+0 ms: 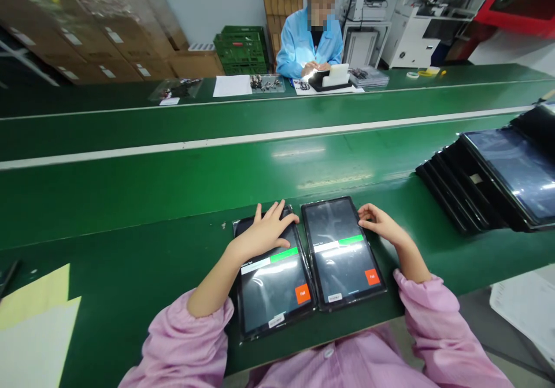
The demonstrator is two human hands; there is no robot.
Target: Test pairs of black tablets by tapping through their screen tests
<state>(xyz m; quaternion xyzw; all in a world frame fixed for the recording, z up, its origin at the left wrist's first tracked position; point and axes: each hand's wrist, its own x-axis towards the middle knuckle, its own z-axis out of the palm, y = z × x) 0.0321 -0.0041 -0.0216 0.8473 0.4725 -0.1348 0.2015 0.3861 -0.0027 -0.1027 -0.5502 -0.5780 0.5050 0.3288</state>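
Two black tablets lie side by side on the green bench, screens lit with a green bar and an orange-red "Fail" square. Over the upper part of the left tablet (273, 289), my left hand (266, 231) is spread open, palm down, hiding some of its screen. At the upper right edge of the right tablet (342, 261), my right hand (379, 225) has its fingers bent and thumb against the rim. Each tablet has a small white label near its lower edge.
A leaning stack of black tablets (489, 180) stands at the right. Yellow and white papers (37, 324) lie at left. Beyond the green conveyor (217, 174), a person in a blue coat (295, 44) works at another bench with small parts. Green crates (240, 50) and cardboard boxes (108, 29) stand behind.
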